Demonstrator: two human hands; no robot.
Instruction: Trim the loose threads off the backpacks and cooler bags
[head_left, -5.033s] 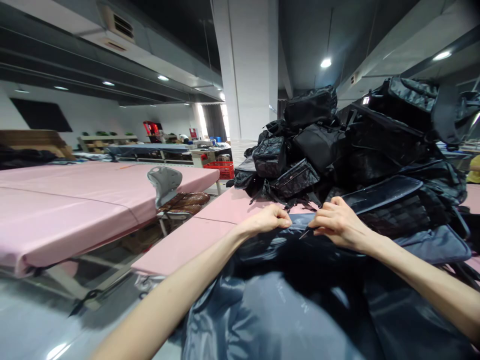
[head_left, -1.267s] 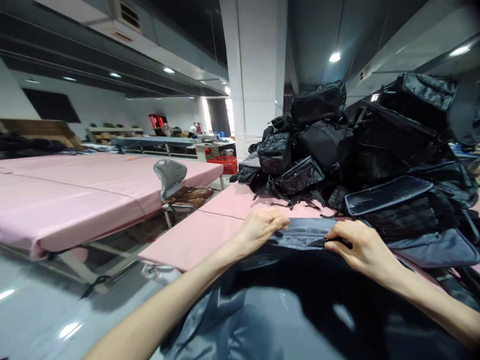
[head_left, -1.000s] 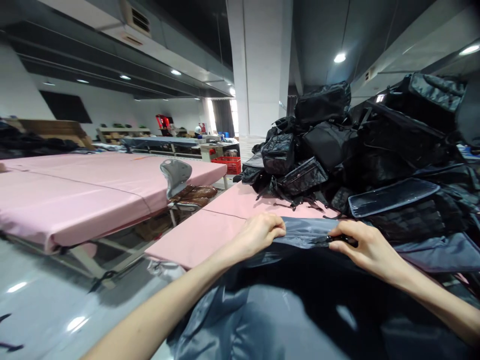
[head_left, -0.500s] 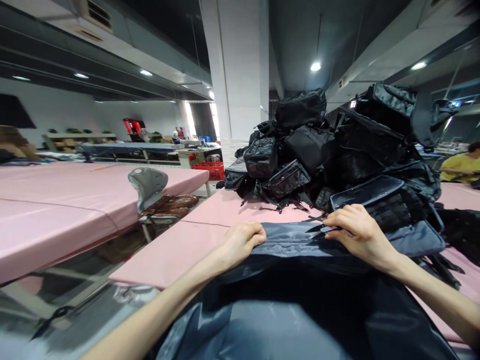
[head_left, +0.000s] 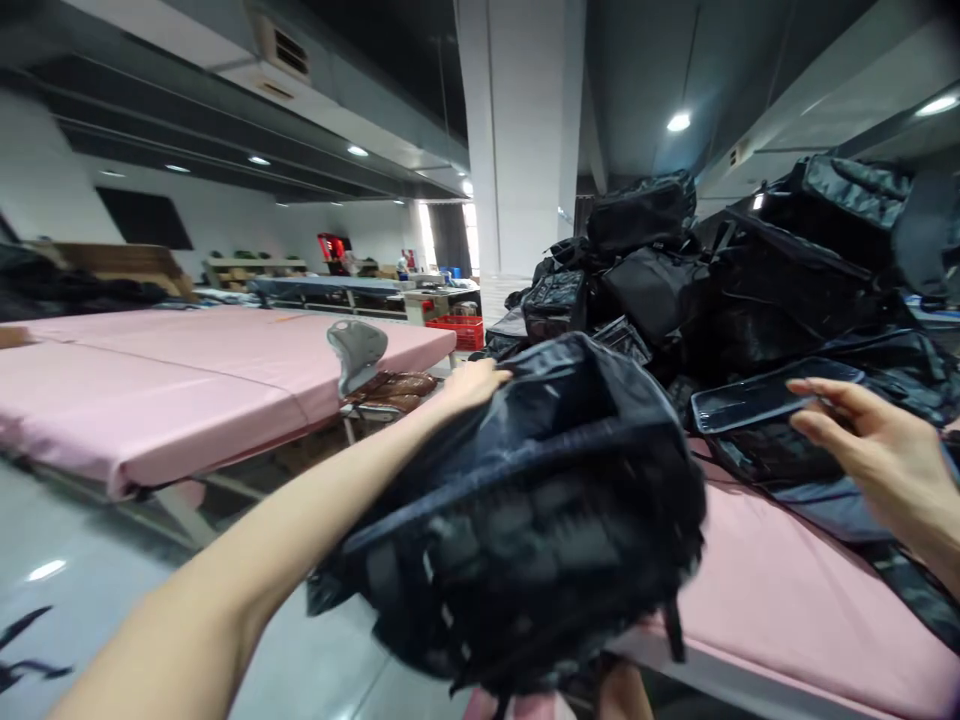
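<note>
Your hall is moderately lit: small ceiling lamps (head_left: pixel 358 151) shine left of the white pillar (head_left: pixel 525 140), a pendant lamp (head_left: pixel 679 122) flares to its right, and the window (head_left: pixel 472 240) just left of it burns out white. Overhead, the dark ceiling (head_left: pixel 637 90) flanking the pillar stays dim. Below the pillar, your black backpack (head_left: pixel 525 540) is smeared by motion — detail sunk in shadow — and the glossy floor (head_left: pixel 46 570), far lower left, throws glare.

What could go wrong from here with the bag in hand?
The dark fabric bag could slip: only the left hand appears to hold it, with the right hand apart from it.
Its dangling black strap might catch on the edge of the pink-topped table.
The tall heap of black fabric bags might topple if bumped.
</note>
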